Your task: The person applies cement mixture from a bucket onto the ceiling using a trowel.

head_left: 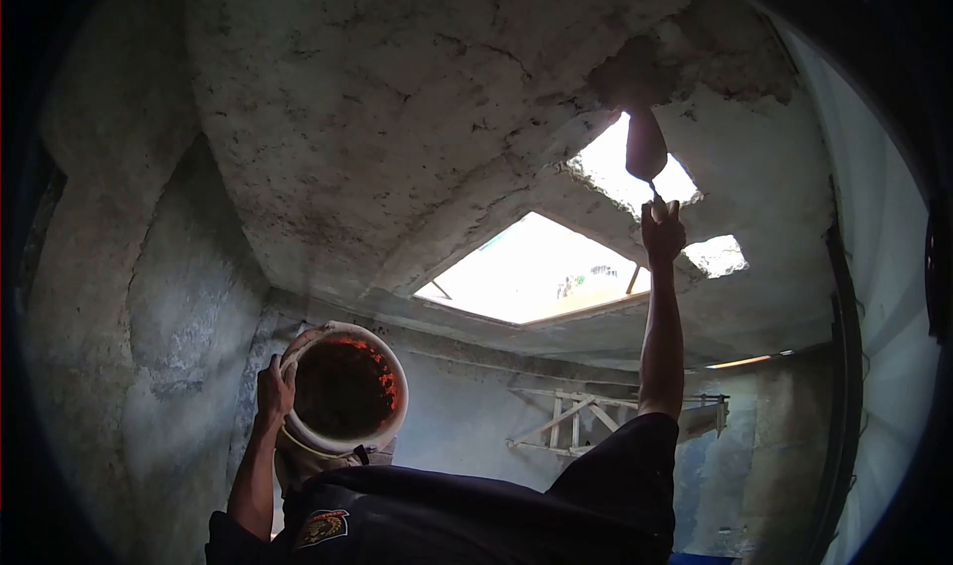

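Note:
My left hand (276, 390) grips the rim of a round bucket (401, 406), its fingers wrapped over the edge. The bucket has a pale rim and reddish-orange patches on its inner wall, and a dark mass lies inside. Stretched far out, my right hand (663, 231) is closed around the handle of a trowel (645, 146). The trowel's blade points away from me, against a bright gap in the wall. Just beyond its tip is a darker, wet-looking patch (633, 69) on the rough grey wall (387, 118).
A large bright window opening (536, 267) lies left of my right forearm. A smaller ragged hole (717, 256) is right of my right hand. A wooden frame (576, 421) stands farther off, and pale sheeting (884, 267) runs along the right side.

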Demonstrator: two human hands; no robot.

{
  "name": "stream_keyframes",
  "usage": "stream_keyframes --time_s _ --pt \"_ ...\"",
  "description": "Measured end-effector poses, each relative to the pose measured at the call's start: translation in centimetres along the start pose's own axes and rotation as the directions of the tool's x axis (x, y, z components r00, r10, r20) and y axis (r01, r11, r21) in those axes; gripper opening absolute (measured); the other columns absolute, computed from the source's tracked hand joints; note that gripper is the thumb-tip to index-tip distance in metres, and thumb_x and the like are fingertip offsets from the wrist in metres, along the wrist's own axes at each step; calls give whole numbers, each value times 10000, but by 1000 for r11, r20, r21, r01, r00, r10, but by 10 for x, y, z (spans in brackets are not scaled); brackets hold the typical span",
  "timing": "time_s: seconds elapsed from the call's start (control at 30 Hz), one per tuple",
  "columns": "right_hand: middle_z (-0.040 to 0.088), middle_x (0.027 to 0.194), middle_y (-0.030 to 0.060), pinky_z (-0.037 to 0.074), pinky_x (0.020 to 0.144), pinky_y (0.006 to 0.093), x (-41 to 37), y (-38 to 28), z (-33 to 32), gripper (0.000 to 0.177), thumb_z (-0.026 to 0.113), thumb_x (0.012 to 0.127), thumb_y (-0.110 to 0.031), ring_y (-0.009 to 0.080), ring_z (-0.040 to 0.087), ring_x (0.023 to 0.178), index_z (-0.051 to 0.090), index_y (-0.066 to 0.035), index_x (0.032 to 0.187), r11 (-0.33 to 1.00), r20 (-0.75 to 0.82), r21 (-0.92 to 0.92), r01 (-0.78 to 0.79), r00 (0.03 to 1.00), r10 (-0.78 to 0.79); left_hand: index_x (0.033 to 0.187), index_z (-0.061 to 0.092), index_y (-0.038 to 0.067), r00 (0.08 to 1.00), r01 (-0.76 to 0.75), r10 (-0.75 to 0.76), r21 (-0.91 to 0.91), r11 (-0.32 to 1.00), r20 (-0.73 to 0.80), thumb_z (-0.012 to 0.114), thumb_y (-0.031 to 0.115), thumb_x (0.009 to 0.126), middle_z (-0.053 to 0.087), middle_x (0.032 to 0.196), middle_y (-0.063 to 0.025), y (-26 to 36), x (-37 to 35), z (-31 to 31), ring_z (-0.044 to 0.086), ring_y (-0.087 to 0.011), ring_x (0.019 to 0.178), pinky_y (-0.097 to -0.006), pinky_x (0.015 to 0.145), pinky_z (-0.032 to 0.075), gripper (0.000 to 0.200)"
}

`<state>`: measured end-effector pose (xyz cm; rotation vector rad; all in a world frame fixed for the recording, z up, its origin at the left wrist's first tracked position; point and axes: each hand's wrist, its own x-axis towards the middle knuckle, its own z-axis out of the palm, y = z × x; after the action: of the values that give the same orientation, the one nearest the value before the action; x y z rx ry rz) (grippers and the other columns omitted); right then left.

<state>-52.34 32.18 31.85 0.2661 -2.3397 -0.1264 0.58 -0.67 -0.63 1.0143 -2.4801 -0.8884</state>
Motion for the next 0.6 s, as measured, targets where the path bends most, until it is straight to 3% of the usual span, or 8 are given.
stream_keyframes --time_s 0.07,0.2,0.33,0.4,0.43,0.47,0.53,0.6 --pt "602 690 150 466 581 421 8 -3 1 365 532 760 -441 329 600 651 480 -86 826 972 37 182 148 987 -157 991 509 -9 994 72 -74 25 997 86 497 281 854 583 828 -256 9 2 -7 562 -414 775 -454 648 446 321" --pt "595 690 91 467 545 392 49 5 8 308 570 776 -386 289 596 622 513 -111 904 873 -164 225 433 900 -404 985 505 -3 997 41 -44 47 998 65 496 278 855 586 803 -253 9 3 -5 561 -417 766 -457 648 442 310" --pt "613 718 89 493 522 388 94 -2 0 334 537 796 -420 266 608 633 517 -122 945 885 -115 -23 464 878 -464 988 503 -5 988 73 -78 38 997 132 495 274 857 583 799 -258 20 7 -12 560 -415 762 -457 653 440 308" --pt "605 720 57 503 519 387 111 -8 -16 334 489 816 -443 253 608 620 517 -136 945 892 86 -155 425 905 -416 982 504 -9 993 42 -51 80 996 107 496 265 857 584 806 -256 16 7 -6 563 -411 771 -448 656 445 302" --pt "590 720 11 505 499 377 114 -13 -28 304 440 838 -454 230 602 583 526 -180 938 832 50 -210 513 856 -515 984 505 -10 993 53 -58 51 997 103 498 261 857 584 814 -257 21 8 -8 564 -411 778 -444 661 448 300" --pt "590 720 11 505 499 377 120 -10 -26 304 440 838 -454 230 602 583 526 -180 938 832 49 -211 513 856 -515 985 506 -11 993 62 -64 21 998 99 500 257 857 584 823 -259 24 9 -8 564 -411 784 -441 667 450 298" --pt "629 828 109 493 568 450 140 -3 -19 320 418 838 -441 332 603 669 504 -158 958 813 91 -148 564 826 -556 987 506 -14 993 62 -64 21 998 102 501 254 856 583 833 -261 26 12 -7 564 -412 789 -439 671 452 299" --pt "621 878 98 496 577 442 157 8 -13 315 423 837 -445 325 605 679 514 -180 982 790 83 -193 582 812 -578 989 506 -17 992 64 -66 22 998 107 503 251 856 583 843 -263 26 11 -4 564 -412 795 -437 675 454 300"
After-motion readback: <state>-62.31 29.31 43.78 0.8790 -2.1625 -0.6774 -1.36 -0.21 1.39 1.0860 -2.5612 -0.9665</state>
